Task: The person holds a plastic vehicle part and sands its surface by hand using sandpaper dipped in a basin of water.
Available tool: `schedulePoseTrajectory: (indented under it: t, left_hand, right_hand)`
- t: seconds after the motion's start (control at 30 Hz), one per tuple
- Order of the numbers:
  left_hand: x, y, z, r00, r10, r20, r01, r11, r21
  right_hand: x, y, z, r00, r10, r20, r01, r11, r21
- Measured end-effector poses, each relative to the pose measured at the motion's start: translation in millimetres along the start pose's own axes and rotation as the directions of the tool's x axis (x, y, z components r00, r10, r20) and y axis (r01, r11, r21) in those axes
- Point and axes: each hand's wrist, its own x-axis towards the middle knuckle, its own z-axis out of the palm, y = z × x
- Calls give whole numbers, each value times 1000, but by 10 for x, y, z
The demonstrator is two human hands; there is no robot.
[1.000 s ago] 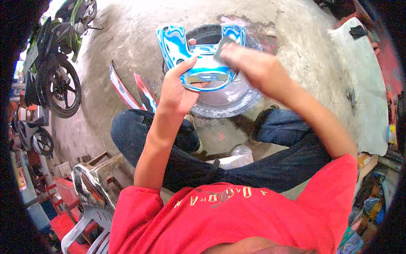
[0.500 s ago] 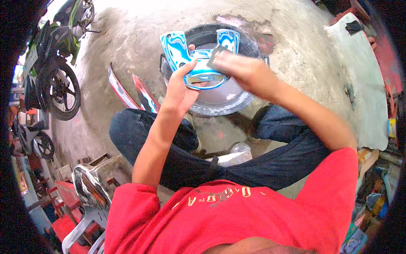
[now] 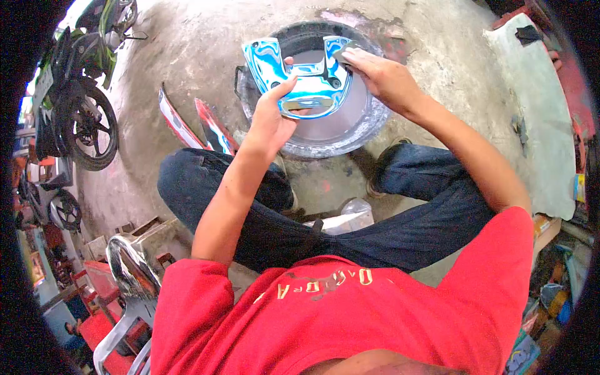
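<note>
My left hand [image 3: 274, 122] is closed around the lower left side of a glossy blue-and-white motorcycle body panel [image 3: 312, 87]. The panel is U-shaped, with two upright arms and an oval opening low down. My right hand [image 3: 392, 82] presses a small dark grey piece of sandpaper [image 3: 343, 54] against the panel's right arm, fingers stretched over it and partly hiding it. Beneath the panel stands a round black tub [image 3: 325, 150] holding greyish water.
Two red, white and dark panels [image 3: 212, 128] lie on the concrete floor left of the tub. A motorcycle [image 3: 84, 112] stands farther left. A plastic chair [image 3: 128, 300] is at lower left. A pale board [image 3: 537, 119] lies on the right.
My right hand has moved up and right with the sandpaper, from the panel's middle to its right arm. The panel sits slightly higher in view, still in my left hand.
</note>
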Motion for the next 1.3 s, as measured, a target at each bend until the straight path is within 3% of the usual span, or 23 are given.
schedulePoseTrajectory:
  t: [0.17, 0.23, 0.27, 0.3, 0.37, 0.47, 0.57, 0.6, 0.7, 0.83, 0.87, 0.9, 0.97, 1.0, 1.03, 1.1, 1.17, 1.27, 1.3]
  left_hand:
    - [-47, 42, 61, 1000, 9, -5, -9, 1000, 4]
    - [-62, 46, 51, 1000, 10, -6, -10, 1000, 10]
    - [-65, 51, 43, 1000, 0, -7, 0, 1000, 6]
    - [-72, 53, 37, 1000, -10, -10, 10, 1000, -1]
    - [-62, 68, 35, 1000, -13, 2, 13, 1000, -16]
    - [-85, 84, 33, 998, -7, 58, 9, 999, -37]
    - [-104, 86, 62, 1000, 12, 12, -12, 1000, -11]
    - [-106, 86, 64, 1000, -1, 0, 1, 999, -33]
    - [-99, 87, 106, 999, 15, -37, -16, 999, -38]
    - [-109, 99, 48, 999, 37, -23, -37, 999, 5]
    - [-102, 101, 48, 999, 31, -27, -31, 1000, -3]
    - [-98, 101, 59, 999, 22, -28, -23, 1000, -12]
    - [-99, 107, 94, 999, 15, -31, -16, 1000, -14]
    - [-105, 103, 90, 1000, 18, -26, -19, 1000, -24]
    - [-118, 113, 80, 1000, 21, -22, -22, 999, -31]
    - [-141, 137, 112, 999, 40, -22, -40, 999, 7]
    - [-151, 134, 119, 999, 37, -19, -37, 999, 12]
    - [-123, 135, 102, 1000, 15, 10, -15, 1000, -12]
    - [-129, 140, 107, 999, 13, 29, -13, 1000, -17]
  right_hand:
    - [-186, -389, 116, 914, -405, 7, 405, 914, -17]
    - [-94, -148, 62, 933, -359, -33, 359, 933, -11]
    - [-47, -32, 6, 978, -207, -41, 207, 978, 9]
    - [-12, 15, -72, 997, 39, 60, -39, 999, 5]
    - [-70, -41, -24, 987, -162, -4, 162, 987, 7]
    - [-120, -393, 81, 873, -483, -65, 474, 872, -122]
    - [5, -26, -11, 964, -262, -32, 256, 958, -130]
    - [57, 11, -54, 983, -177, -44, 161, 957, -241]
    - [-108, -262, 25, 935, -354, -24, 351, 934, -68]
    - [-34, -96, 40, 929, -370, -21, 363, 921, -137]
    - [-26, 102, 41, 964, -264, -25, 251, 940, -232]
    - [-5, 113, -33, 965, -260, -2, 253, 939, -235]
    - [-81, -166, 8, 940, -341, 2, 337, 928, -156]
    - [-107, -326, 34, 886, -461, -42, 449, 878, -165]
    - [-127, -423, 62, 880, -474, -16, 463, 865, -193]
    - [-46, -212, -20, 896, -444, -25, 433, 883, -178]
    - [8, 35, -61, 959, -281, -16, 268, 928, -260]
    - [-66, -342, -29, 892, -450, -40, 442, 888, -128]
    - [-103, -440, 32, 868, -494, -49, 481, 862, -162]
